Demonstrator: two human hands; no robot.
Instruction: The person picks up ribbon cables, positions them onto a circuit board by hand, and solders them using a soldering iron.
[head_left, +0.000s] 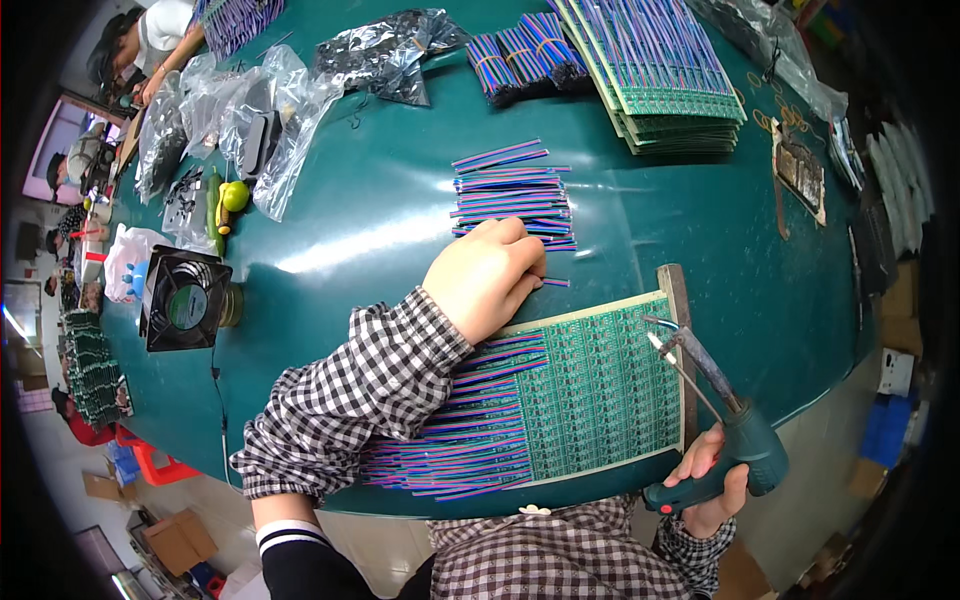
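My left hand (482,278) is closed in a pinch just above the board's far edge, and a short multicoloured ribbon wire (556,283) sticks out from its fingertips. Beyond it lies a loose pile of the same wires (512,190), partly covered by the knuckles. A green circuit board panel (610,400) lies before me, with rows of wires (455,440) running leftward from it. My right hand (708,512) is wrapped round the handle of a dark green soldering gun (757,450), whose bent tip hangs over the panel's right part.
A wooden strip (676,300) borders the panel's right end. Stacked wired panels (670,100) and banded wire bundles (525,55) stand at the back. To the left are a black fan (187,300), plastic bags (290,130) and fruit (234,195). Another person (150,45) works far left.
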